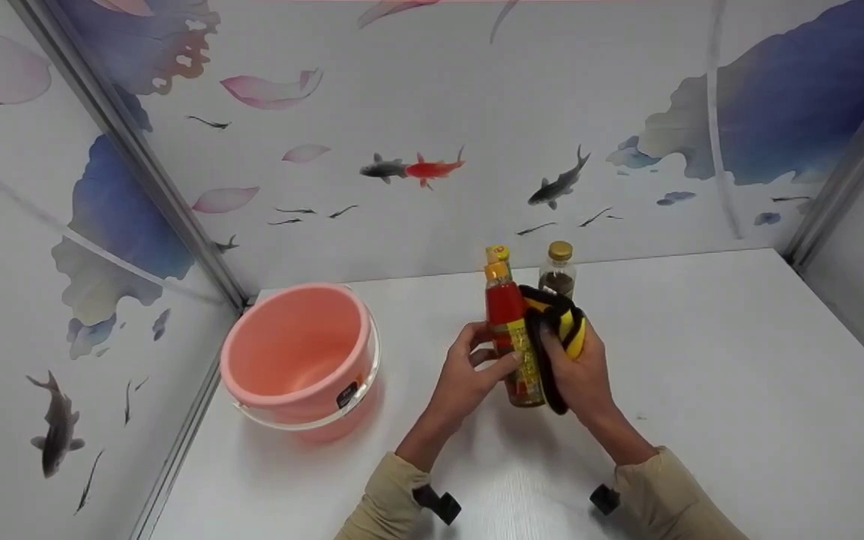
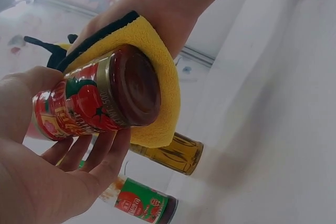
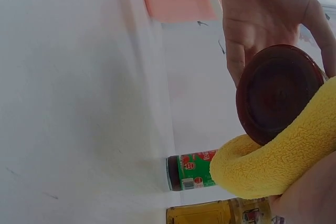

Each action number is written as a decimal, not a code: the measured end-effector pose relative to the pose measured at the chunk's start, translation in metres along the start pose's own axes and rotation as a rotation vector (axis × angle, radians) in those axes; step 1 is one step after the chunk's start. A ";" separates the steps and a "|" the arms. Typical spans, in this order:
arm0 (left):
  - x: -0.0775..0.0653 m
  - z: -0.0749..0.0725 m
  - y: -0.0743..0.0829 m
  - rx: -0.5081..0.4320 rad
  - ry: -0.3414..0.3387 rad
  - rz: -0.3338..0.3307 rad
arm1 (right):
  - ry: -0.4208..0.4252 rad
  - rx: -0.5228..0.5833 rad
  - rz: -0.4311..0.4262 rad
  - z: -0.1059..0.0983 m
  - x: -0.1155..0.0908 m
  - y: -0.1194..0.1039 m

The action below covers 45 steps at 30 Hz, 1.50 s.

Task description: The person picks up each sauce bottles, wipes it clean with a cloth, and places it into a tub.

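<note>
My left hand (image 1: 469, 375) grips a glass ketchup bottle (image 1: 505, 304) with an orange-yellow cap, thumb on one side and fingers on the other. It is raised and tilted, its base showing in both wrist views. Tomatoes are printed on its label (image 2: 86, 100). My right hand (image 1: 586, 379) holds a yellow cleaning cloth (image 2: 169, 87) with black edging, folded against the bottle's side. Close to the bottle's base in the right wrist view, the cloth's fluffy yellow side (image 3: 283, 163) curves round and hides part of the right hand.
Behind the hands stands a gold-capped glass jar (image 1: 558, 270). A bottle of yellow oil (image 2: 176, 153) and a green-labelled bottle (image 2: 142, 200) stand beyond the held bottle. A pink bucket (image 1: 297, 360) with a white handle is at left on the white table (image 1: 717, 390), against printed wall panels.
</note>
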<state>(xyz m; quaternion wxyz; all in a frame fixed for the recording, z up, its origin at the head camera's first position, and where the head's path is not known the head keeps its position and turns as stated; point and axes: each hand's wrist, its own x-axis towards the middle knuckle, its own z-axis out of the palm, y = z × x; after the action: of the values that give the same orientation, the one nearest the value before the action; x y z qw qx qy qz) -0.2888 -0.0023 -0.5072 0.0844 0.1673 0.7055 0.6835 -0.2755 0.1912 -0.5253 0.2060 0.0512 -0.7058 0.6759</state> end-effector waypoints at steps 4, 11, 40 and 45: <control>0.001 0.001 -0.001 -0.004 -0.004 0.008 | 0.006 0.015 -0.027 0.001 0.001 -0.002; 0.000 0.002 -0.001 0.028 0.002 0.003 | 0.015 0.003 -0.017 0.001 0.001 -0.002; -0.006 0.001 -0.002 0.207 -0.173 0.025 | 0.043 -0.002 0.000 -0.007 0.004 -0.002; -0.005 0.001 -0.004 0.189 -0.150 0.036 | 0.035 0.013 0.003 -0.008 0.005 -0.003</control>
<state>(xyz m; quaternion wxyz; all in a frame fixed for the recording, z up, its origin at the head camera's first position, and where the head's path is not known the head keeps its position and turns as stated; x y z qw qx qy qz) -0.2846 -0.0034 -0.5112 0.1086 0.2379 0.7553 0.6010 -0.2769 0.1995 -0.5210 0.2170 0.0394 -0.6976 0.6817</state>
